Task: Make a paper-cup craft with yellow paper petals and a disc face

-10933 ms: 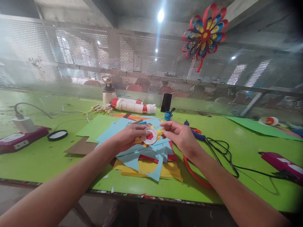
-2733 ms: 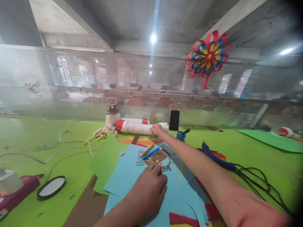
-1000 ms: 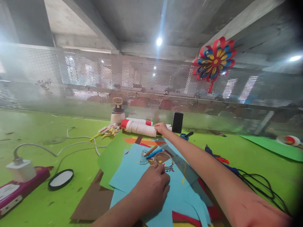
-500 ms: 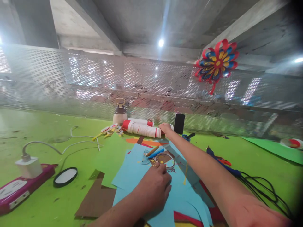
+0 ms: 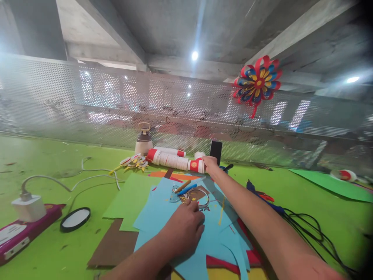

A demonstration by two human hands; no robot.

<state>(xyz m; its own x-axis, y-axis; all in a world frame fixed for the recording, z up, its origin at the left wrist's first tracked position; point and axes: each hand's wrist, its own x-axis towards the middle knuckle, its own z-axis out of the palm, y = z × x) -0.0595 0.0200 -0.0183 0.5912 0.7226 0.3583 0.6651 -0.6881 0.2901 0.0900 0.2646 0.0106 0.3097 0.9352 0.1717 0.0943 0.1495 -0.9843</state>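
My right hand is stretched far across the green table, its fingers closed on the red end of a stack of white-and-red paper cups lying on its side. My left hand rests curled, knuckles up, on light blue paper sheets; what it holds is hidden. Just beyond its fingers lie a metal ring, a blue pen and an orange pencil.
A white spray bottle and a black phone stand at the back by the perforated metal screen. A black-rimmed lens and a pink power strip lie left. Black cables and a blue glue gun lie right. A paper flower hangs above.
My right hand has reached to the cup stack and has pulled its red end a little to the right. My left hand has stayed on the blue paper. The view shifted slightly.
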